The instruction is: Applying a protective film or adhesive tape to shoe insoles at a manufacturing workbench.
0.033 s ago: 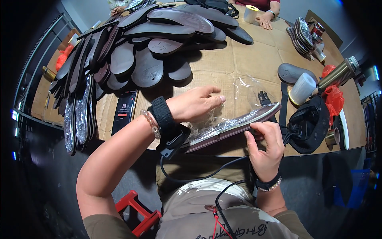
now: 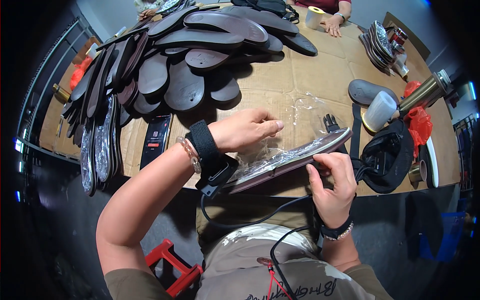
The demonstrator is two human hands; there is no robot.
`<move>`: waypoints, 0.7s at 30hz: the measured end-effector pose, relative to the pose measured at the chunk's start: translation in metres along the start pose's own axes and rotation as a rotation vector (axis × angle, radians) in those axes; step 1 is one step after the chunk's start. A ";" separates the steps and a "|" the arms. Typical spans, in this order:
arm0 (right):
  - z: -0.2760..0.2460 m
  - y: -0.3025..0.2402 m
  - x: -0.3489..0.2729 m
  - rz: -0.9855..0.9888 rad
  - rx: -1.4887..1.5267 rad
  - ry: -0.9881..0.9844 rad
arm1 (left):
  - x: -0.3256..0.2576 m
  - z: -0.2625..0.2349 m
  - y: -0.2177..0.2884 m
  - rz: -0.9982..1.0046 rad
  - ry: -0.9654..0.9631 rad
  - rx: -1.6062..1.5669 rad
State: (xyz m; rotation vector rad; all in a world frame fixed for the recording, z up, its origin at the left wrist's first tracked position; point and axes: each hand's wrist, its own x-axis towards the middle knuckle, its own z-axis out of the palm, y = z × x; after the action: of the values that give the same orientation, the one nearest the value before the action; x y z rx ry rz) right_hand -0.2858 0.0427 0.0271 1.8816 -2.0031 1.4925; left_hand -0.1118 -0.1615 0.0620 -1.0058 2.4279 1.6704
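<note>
A dark shoe sole (image 2: 292,157) lies slantwise at the near edge of the bench (image 2: 320,75), its right end raised and its left end low toward the person's lap. It sits inside a clear plastic bag (image 2: 305,112) that crinkles over its upper face and stands up loosely on the far side.

The right hand (image 2: 332,182) comes from below and grips the sole at its near edge, right of the middle: the thumb lies on top of the rim and the fingers are curled under it, closed on sole and plastic together. The left hand (image 2: 245,131) rests just above the sole's left half, fingers drawn together and pointing right, their tips pressed on the crumpled plastic; whether they pinch the film or only lie on it cannot be told. That wrist carries a black strap with a small box and a cable running down.

Left of the hands a phone (image 2: 156,140) lies flat on the bench. Beyond it a big fanned heap of dark soles (image 2: 185,85) fills the far left. To the right, near the sole's raised end, lie a black pouch (image 2: 385,157), a white roll (image 2: 379,111) and red plastic (image 2: 419,122). At the far edge another person's hand (image 2: 332,24) rests beside a roll of tape (image 2: 315,16).
</note>
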 end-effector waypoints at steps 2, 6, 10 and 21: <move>0.000 0.001 0.000 0.003 0.000 -0.007 | 0.002 -0.002 0.005 -0.055 -0.008 -0.003; 0.000 0.002 0.000 -0.017 -0.002 -0.009 | -0.005 -0.015 -0.007 0.156 0.015 -0.256; 0.001 0.001 0.005 0.015 0.012 0.000 | -0.016 -0.028 0.020 0.084 -0.044 -0.376; 0.005 -0.001 0.009 0.040 0.035 -0.004 | -0.029 -0.040 0.038 0.102 0.006 -0.455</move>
State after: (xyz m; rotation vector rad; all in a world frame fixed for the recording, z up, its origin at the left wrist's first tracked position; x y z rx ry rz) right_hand -0.2844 0.0330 0.0302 1.8696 -2.0417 1.5448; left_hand -0.0950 -0.1729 0.1209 -0.9316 2.1801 2.3239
